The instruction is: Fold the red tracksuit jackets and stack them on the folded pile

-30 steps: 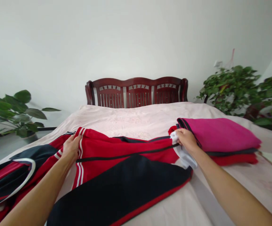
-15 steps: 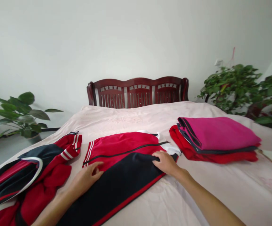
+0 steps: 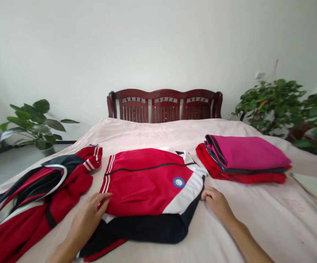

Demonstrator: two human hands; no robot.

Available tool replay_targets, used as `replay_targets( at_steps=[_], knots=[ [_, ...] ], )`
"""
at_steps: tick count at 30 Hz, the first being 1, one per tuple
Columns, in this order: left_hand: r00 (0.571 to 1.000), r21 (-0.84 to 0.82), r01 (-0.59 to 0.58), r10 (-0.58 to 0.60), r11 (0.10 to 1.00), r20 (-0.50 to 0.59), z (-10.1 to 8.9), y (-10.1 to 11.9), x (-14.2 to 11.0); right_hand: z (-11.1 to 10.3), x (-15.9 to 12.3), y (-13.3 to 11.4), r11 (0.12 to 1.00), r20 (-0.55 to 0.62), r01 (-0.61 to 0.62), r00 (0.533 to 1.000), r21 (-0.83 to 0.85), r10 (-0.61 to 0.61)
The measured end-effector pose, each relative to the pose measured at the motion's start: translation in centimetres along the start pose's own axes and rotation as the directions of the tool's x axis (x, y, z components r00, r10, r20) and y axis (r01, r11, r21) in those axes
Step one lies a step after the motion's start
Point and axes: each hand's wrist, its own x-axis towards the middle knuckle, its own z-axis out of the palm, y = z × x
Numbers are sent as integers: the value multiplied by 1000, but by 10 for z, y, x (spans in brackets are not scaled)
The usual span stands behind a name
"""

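A red, white and navy zip jacket (image 3: 144, 186) lies flat on the bed, its round blue badge facing up. Its navy sleeve (image 3: 153, 228) lies bent along the near side, partly under the red body. My left hand (image 3: 88, 215) rests at the striped hem's near corner, thumb and fingers apart. With fingers curled together, my right hand (image 3: 218, 204) pinches the navy shoulder edge at the collar end; the fingertips are partly hidden. Left of the jacket is a crumpled heap of red and navy clothing (image 3: 73, 186) with white trim.
A folded stack, magenta cloth (image 3: 251, 151) over navy and red cloth (image 3: 248, 177), sits on the right of the pale pink bedsheet (image 3: 257, 208). Beyond the bed stand a dark wooden headboard (image 3: 165, 106) and leafy plants (image 3: 276, 102). A pale flat item (image 3: 314, 186) lies far right.
The navy sleeve has moved off the jacket's front to its near side, uncovering the badge and white panel. My right hand has shifted right to the shoulder edge; my left has moved slightly left and nearer.
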Motion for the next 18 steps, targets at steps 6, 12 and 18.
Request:
replay_targets(
  at_steps=[6, 12, 18],
  knots=[
    [990, 160, 25, -2, 987, -141, 14, -46, -11, 0, -2, -19, 960, -35, 59, 997, -275, -72],
    [989, 139, 32, -10, 990, -151, 15, -46, -10, 1, -6, -28, 903, -60, 84, 991, -421, -120],
    [987, 65, 51, -40, 997, -156, 11, -49, -9, 4, -5, -26, 887, -68, 91, 988, -452, -136]
  ],
)
